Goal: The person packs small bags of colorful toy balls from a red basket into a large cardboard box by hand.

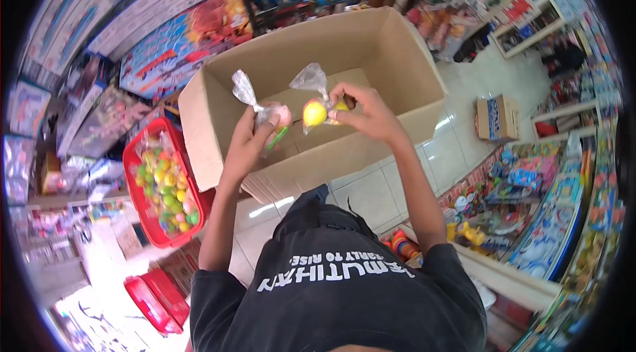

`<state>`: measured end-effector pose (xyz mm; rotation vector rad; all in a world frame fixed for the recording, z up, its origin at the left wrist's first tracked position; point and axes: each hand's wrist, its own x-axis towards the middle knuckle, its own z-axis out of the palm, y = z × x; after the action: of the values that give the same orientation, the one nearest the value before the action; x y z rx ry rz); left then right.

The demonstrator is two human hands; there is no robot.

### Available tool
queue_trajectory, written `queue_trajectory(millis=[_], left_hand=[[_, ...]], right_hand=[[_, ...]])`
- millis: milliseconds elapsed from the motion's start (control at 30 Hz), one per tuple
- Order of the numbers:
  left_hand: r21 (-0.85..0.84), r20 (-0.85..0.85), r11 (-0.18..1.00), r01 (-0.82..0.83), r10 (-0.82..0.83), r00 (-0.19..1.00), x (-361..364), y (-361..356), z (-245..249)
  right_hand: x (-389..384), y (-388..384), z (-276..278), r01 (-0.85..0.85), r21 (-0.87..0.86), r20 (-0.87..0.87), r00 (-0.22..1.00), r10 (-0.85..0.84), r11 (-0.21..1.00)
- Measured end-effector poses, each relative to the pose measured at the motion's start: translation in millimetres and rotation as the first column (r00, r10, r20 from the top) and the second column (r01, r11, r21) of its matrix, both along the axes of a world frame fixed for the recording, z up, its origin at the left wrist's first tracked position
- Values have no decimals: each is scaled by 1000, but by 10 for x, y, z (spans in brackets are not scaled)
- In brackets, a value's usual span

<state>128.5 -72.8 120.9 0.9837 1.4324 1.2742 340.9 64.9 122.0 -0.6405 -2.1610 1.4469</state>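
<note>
My left hand (247, 143) is closed on a small clear plastic bag (244, 89) with a twisted top. Inside that bag show a pink ball (285, 114) and something green. To its right, my right hand (372, 113) pinches another clear bag (310, 78) holding a yellow ball (315, 113) and a second yellow piece, partly behind my fingers. Both bags are held up over a large open cardboard box (298, 39), whose visible floor is bare cardboard.
Left of the box, a red basket (150, 221) holds many bagged coloured balls (169, 186). Another red basket (156, 302) stands lower left. Boxed toys (169, 54) are stacked at upper left. A small carton (497, 118) sits on the tiled floor; toy shelves (510, 272) line the right.
</note>
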Motion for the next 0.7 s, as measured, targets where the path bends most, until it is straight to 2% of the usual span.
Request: queue_trajectory(millis=[67, 133, 167, 200, 267, 300, 333, 467, 533, 567, 633, 700], left_hand=[[-33, 11, 997, -71, 71, 997, -104, 2, 93], [98, -88, 986, -138, 146, 985, -253, 24, 74], [124, -13, 973, -197, 200, 980, -324, 21, 49], [112, -4, 967, -230, 232, 973, -394, 18, 17], [119, 106, 944, -308, 296, 949, -546, 36, -37], [121, 85, 936, -332, 323, 942, -596, 33, -43], [122, 82, 923, -366, 358, 930, -631, 23, -44], [158, 2, 812, -562, 569, 822, -629, -29, -65], [355, -192, 723, -593, 677, 710, -632, -46, -123], [330, -110, 669, -665, 727, 677, -592, -44, -107], [327, -140, 626, -708, 773, 619, -600, -62, -167], [342, -148, 577, -742, 813, 563, -604, -9, -216]], right_hand=[[-243, 276, -92, -104, 1, 63, 993, 104, 995], [-524, 523, -236, -296, -81, 149, 940, 306, 952], [-695, 633, -310, -426, -34, 194, 885, 424, 904], [-862, 693, -410, -454, -48, 199, 869, 454, 890], [-1193, 718, -647, -607, -73, 263, 754, 603, 791], [-1333, 705, -803, -636, -77, 261, 730, 631, 768], [-1479, 697, -993, -709, -33, 337, 656, 675, 705], [-1915, 547, -1842, -870, 10, 521, 426, 740, 494], [-2020, 427, -2118, -913, 15, 523, 354, 775, 407], [-2039, 351, -2228, -924, 21, 562, 326, 760, 381], [-2052, 155, -2480, -941, 23, 593, 285, 753, 339], [-2031, 20, -2766, -920, 220, 629, 388, 674, 324]])
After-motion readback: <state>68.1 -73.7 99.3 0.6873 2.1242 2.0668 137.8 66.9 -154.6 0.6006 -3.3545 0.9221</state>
